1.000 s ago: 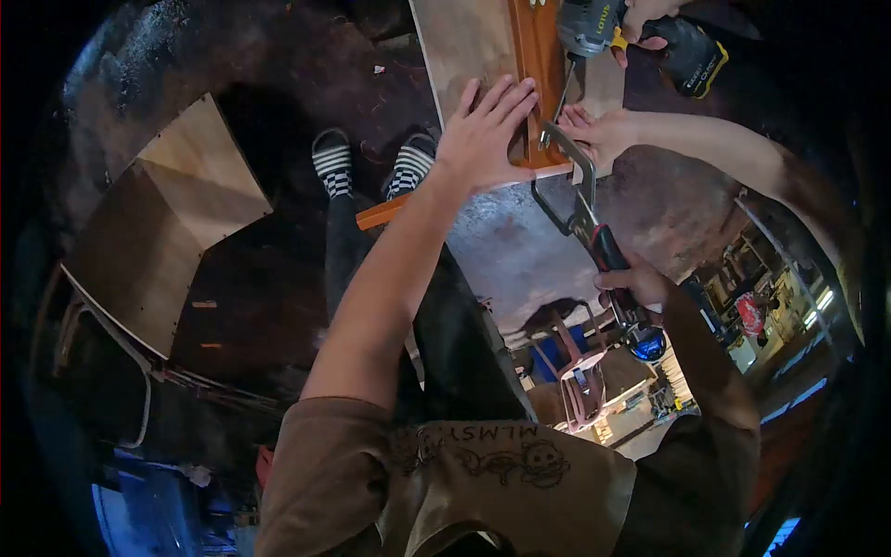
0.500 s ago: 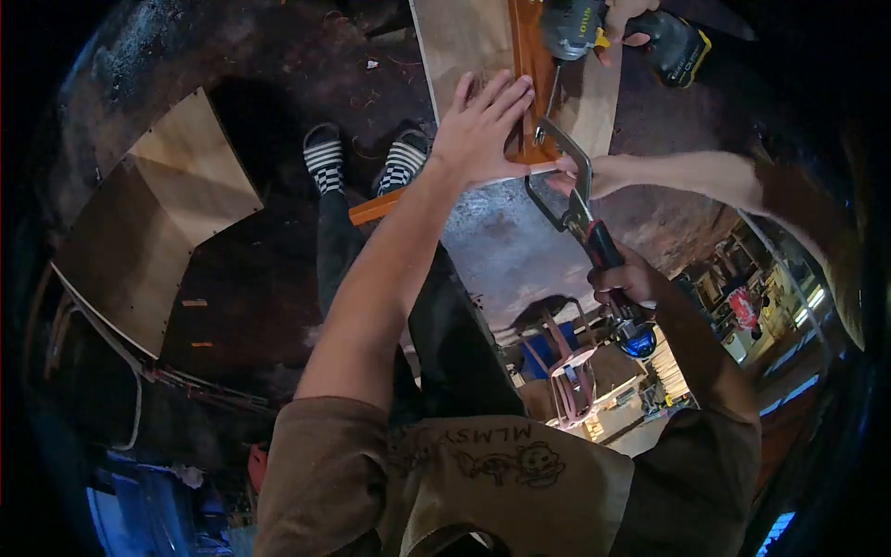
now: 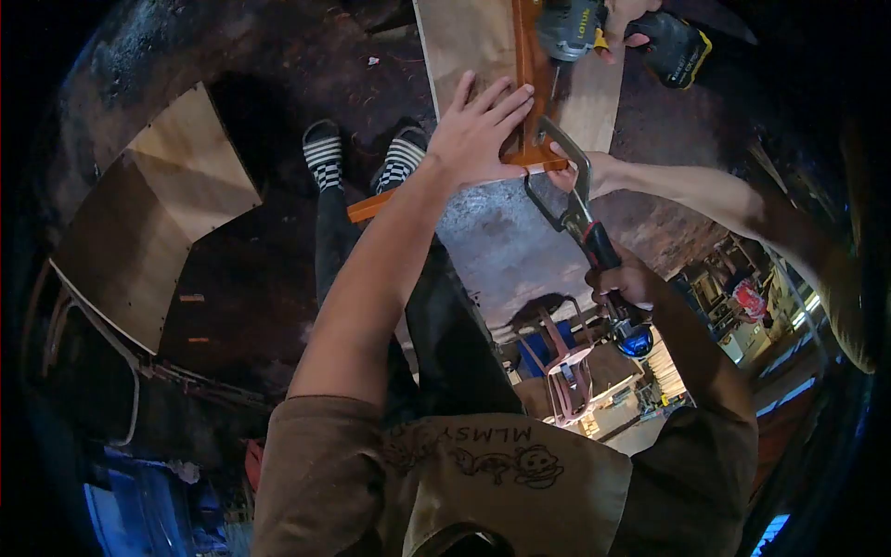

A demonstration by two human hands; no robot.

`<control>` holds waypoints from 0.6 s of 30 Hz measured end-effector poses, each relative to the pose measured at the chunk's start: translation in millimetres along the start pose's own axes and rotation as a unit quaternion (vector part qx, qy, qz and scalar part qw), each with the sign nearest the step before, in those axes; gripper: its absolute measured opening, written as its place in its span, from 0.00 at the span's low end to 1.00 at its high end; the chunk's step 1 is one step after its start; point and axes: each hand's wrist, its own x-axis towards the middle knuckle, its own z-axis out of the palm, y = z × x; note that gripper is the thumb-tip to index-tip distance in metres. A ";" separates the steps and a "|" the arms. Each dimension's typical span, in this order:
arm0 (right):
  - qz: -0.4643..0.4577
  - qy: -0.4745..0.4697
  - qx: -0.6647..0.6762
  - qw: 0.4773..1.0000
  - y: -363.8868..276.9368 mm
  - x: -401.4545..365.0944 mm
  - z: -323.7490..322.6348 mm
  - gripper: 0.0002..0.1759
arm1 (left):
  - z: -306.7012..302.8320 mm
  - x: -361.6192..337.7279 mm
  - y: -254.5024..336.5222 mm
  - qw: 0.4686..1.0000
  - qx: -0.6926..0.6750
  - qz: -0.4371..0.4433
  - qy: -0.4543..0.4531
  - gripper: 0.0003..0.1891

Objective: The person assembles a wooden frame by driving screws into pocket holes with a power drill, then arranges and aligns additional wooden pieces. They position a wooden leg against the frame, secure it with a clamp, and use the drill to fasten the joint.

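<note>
My left hand [image 3: 483, 130] lies with fingers spread on an orange-brown wooden strip [image 3: 526, 56] and the pale plywood panel [image 3: 469, 37] under it. My right hand [image 3: 624, 281] is wrapped round the handles of a C-shaped locking clamp [image 3: 577, 172]. Its jaws reach round the corner where the upright strip meets an orange-brown crosspiece [image 3: 371, 206]. Another person's hand [image 3: 589, 172] is at that corner, beside the clamp jaws. That person's other hand [image 3: 631, 14] holds a power drill [image 3: 571, 32], its bit pointing down towards the strip.
An angled plywood piece [image 3: 162, 209] stands on the dark floor at left, near a bent metal tube frame [image 3: 130, 371]. My feet in striped slides [image 3: 323, 156] are left of the panel. A pinkish chair [image 3: 568, 371] and cluttered shelving [image 3: 733, 288] stand on the right side.
The drill has shifted slightly, and less of its bit shows. Both my hands and the clamp stay almost where they were.
</note>
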 end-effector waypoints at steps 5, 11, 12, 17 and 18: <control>0.014 -0.010 0.012 1.000 3.2 3.1 -3.2 0.31 | -0.2 -1.4 1.8 1.000 0.002 -0.018 -0.005 0.51; 0.005 -0.007 -0.011 1.000 0.8 2.1 -1.4 0.31 | -2.5 -0.9 3.4 1.000 -0.004 -0.024 -0.002 0.50; 0.009 -0.009 0.003 1.000 -0.6 0.8 0.0 0.31 | -2.3 -0.9 3.3 1.000 -0.005 -0.024 -0.003 0.50; 0.013 0.003 0.016 1.000 1.1 2.5 -1.2 0.31 | 0.3 -0.8 2.0 1.000 -0.004 -0.020 -0.004 0.51; 0.004 -0.013 0.019 1.000 3.3 5.3 -3.9 0.32 | -0.6 -0.7 2.2 1.000 -0.005 -0.019 -0.004 0.51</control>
